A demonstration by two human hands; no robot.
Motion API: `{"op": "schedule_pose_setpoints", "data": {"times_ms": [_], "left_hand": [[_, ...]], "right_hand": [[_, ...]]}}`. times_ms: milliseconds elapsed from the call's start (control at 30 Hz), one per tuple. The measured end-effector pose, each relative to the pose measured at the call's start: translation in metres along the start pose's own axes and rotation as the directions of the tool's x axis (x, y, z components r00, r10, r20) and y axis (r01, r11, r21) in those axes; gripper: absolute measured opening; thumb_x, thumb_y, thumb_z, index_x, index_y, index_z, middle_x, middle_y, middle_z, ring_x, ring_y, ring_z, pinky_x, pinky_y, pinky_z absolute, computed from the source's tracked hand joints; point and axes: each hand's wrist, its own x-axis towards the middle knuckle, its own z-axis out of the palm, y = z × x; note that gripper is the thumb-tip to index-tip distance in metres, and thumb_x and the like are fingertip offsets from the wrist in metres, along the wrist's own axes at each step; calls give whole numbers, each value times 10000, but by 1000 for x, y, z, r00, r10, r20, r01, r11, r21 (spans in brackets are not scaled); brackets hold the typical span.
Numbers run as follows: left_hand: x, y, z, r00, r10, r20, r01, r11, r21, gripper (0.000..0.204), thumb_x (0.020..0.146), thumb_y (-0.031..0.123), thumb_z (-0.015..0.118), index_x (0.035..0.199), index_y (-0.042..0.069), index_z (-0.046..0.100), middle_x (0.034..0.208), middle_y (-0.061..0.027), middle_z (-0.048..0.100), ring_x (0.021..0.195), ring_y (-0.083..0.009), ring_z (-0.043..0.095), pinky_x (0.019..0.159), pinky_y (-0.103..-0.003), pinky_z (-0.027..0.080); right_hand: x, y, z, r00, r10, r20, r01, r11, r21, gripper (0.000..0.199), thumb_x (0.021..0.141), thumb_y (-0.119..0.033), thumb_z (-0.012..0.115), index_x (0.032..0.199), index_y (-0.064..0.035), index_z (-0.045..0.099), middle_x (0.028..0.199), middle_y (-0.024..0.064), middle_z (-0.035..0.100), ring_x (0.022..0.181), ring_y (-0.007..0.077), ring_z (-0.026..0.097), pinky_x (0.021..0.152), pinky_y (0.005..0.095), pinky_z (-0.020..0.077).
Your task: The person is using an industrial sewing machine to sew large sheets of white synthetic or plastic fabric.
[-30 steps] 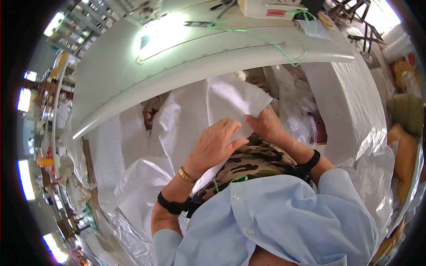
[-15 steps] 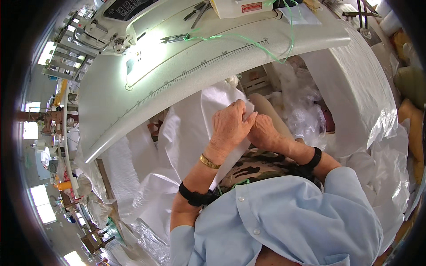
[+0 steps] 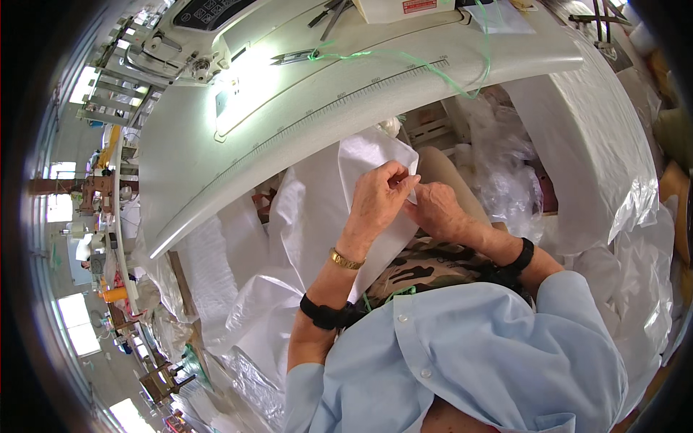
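A smooth white sheet, cloth-like [image 3: 367,150], hangs below the table's front edge and drapes over my lap. Its right edge is pinched in my left hand [image 3: 377,206], thumb and fingertips pressed together. Close beside it, my right hand [image 3: 439,213] is closed with its fingers curled at the same edge, just below the left fingertips. What exactly lies between the right fingers is hidden by the hand.
A sewing machine table [image 3: 310,115] with a ruler scale curves across in front. On it lie thread snips [image 3: 294,57], green thread [image 3: 404,58] and a white box [image 3: 404,10]. The lit machine head [image 3: 195,61] stands left. Clear plastic sheeting [image 3: 498,173] hangs to the right.
The left fingers have lifted slightly and opened a little from a tighter grip at the sheet's edge. The right hand stays beside them. The whole view has shifted slightly.
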Motion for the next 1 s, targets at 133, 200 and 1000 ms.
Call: {"op": "schedule_pose_setpoints", "data": {"times_ms": [133,200,1000], "left_hand": [[1,-2,2,998,-50,32,53,994,-99,180,894,122,681,834,-38,627,647,-45,616,590,-81,567,548,-241,459],[1,-3,3,998,-60,19,63,986,-153,163,894,103,677,826,-37,626,651,-40,617,600,-78,568,553,-234,461],[3,-13,10,989,-147,23,138,854,-502,142,874,97,708,815,-21,657,637,4,600,570,-51,494,518,-203,397]], "right_hand": [[0,0,0,1000,7,14,-8,1000,1,243,852,-253,642,927,-23,615,781,181,663,761,373,648,710,469,504],[0,0,-1,1000,-3,-4,3,997,73,233,849,-239,640,926,-21,610,768,179,658,755,376,647,702,465,503],[-10,6,-28,997,-5,-72,66,456,888,288,967,-53,556,1237,47,550,1048,76,668,960,86,598,864,243,486]]}}
